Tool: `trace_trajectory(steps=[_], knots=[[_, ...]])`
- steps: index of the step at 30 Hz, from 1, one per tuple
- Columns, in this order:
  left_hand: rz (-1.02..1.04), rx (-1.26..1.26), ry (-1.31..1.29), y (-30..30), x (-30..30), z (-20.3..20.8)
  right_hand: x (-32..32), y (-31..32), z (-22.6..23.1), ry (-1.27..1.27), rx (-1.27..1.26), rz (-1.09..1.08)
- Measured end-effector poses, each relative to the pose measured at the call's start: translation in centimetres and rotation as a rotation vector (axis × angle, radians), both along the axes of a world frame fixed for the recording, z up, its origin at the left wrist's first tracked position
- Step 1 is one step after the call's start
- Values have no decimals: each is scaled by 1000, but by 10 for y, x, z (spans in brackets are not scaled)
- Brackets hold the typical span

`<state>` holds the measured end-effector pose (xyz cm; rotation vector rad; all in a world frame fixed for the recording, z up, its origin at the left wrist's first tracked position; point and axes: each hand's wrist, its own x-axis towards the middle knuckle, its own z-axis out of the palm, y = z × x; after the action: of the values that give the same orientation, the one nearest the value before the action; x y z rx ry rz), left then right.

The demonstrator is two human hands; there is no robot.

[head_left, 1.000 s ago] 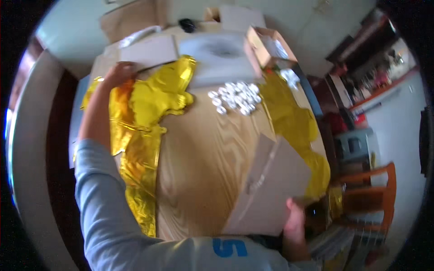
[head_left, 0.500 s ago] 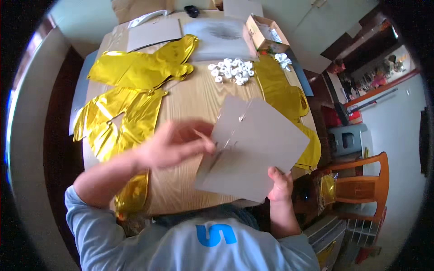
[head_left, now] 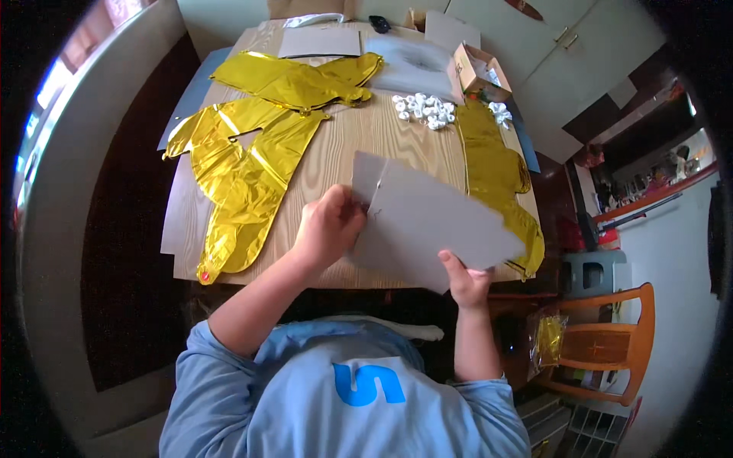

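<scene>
A flat grey board [head_left: 427, 217], like cardboard, is tilted above the near part of the table. My right hand [head_left: 467, 281] grips its lower right edge, thumb on the upper face. At the board's left edge my left hand [head_left: 328, 227] is closed with curled fingers; what sits between them is hidden. A thin shiny strip crosses the board's left part beside those fingers. Flat gold foil balloons lie to the left, one shaped piece [head_left: 252, 183] below another [head_left: 294, 80]. On the right side of the table rests a further gold foil balloon [head_left: 492, 156].
White small rolls [head_left: 424, 111] are heaped beyond the board on the wooden table [head_left: 366, 145]. Farther back are a clear plastic sheet [head_left: 412, 65], another grey board [head_left: 319, 42] and an open box [head_left: 482, 72]. A wooden chair [head_left: 603, 343] stands at the right, near a grey stool [head_left: 592, 271].
My left hand, open and blurred before, has closed at the board's left edge. The board has tilted and looks narrower. The view has shifted, so the table appears higher.
</scene>
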<state>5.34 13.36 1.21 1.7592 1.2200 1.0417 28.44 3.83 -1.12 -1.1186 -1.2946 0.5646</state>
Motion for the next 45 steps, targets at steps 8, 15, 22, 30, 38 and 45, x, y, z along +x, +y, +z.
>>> trace_trajectory(steps=[8,15,22,30,38,45], knots=[[-318,-262,-513,-10,-8,18,9,-8,-8,357,-88,91],[-596,-825,-916,-1,-37,34,6,-20,-9,652,-203,162],[-420,-818,-799,-17,-48,32,-16,-24,0,747,-296,110],[-282,-689,-520,-86,-84,25,-51,-25,-19,709,-350,247],[45,-810,-1008,-128,-87,-10,-76,-29,-18,953,-492,366],[-159,-675,-1024,-135,-49,-24,-88,-22,-9,1068,-410,314]])
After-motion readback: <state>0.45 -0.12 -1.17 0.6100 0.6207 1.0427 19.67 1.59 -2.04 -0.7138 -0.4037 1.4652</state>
